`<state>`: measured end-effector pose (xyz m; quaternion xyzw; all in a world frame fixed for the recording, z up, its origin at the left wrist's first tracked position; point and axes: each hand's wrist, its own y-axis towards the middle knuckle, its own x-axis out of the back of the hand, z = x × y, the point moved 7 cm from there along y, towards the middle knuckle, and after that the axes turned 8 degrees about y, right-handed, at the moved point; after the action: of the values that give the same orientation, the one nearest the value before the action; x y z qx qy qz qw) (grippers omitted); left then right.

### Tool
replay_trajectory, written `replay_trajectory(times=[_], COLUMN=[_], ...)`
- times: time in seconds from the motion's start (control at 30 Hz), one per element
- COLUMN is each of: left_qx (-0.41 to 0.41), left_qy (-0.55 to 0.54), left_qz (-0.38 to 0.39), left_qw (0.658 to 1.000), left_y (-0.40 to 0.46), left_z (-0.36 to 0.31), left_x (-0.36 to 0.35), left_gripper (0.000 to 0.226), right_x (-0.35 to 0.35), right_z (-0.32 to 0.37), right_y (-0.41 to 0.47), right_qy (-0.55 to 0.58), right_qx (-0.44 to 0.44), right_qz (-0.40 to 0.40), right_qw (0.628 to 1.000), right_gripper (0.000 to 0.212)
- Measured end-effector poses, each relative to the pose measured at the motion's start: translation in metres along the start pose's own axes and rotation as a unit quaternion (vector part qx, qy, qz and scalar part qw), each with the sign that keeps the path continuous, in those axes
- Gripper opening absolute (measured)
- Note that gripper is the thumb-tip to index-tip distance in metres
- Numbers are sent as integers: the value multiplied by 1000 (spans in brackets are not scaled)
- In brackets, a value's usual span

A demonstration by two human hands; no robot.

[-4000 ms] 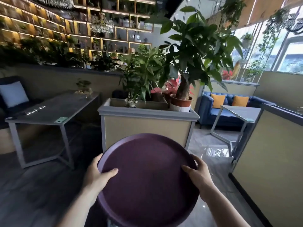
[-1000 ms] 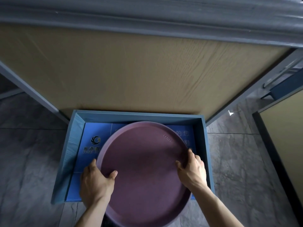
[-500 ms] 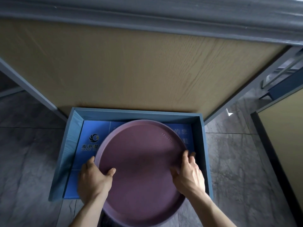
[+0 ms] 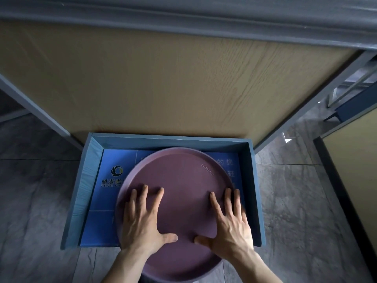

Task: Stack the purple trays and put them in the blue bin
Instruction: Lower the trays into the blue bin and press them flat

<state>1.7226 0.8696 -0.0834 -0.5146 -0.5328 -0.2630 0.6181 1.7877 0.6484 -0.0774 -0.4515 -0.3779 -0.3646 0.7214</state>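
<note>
Change: both hands have left the rim grip of half a second ago and now lie flat on top of the purple tray (image 4: 179, 193).
Left hand (image 4: 142, 219): open, fingers spread, palm down on the tray, gripping nothing.
Right hand (image 4: 230, 221): likewise open and flat.
Tray position: far part inside the blue bin (image 4: 89, 166); near edge overhangs the bin's open front above the floor (image 4: 306, 201).
Meaning: likely pushing it fully in; placement nearly done.
Stack: only the top tray shows.

Grey marble-look floor tiles (image 4: 295, 201), tan wood-grain panel (image 4: 163, 82) (grey-framed), perhaps a blue sofa (image 4: 355, 107) far right
</note>
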Motion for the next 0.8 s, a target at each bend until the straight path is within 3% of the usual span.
replay_trajectory(times=[0.37, 0.5, 0.6, 0.8], left_qx=[8, 0, -3, -9], left_qy=[8, 23, 24, 24], left_qz=[12, 8, 19, 19], left_qw=[1000, 1000, 1000, 1000], left_y=[-4, -10, -23, -26], left_z=[-10, -17, -10, -4], left_x=[9, 19, 12, 4], left_gripper=[132, 120, 126, 130], right_x=[-2, -5, -11, -11], right_z=[4, 17, 21, 23], right_y=[2, -1, -10, -9], right_qy=[-22, -30, -8, -22], right_qx=[-22, 22, 41, 32], right_qz=[11, 18, 66, 66], right_qw=[999, 999, 997, 997], right_gripper=[138, 128, 129, 133])
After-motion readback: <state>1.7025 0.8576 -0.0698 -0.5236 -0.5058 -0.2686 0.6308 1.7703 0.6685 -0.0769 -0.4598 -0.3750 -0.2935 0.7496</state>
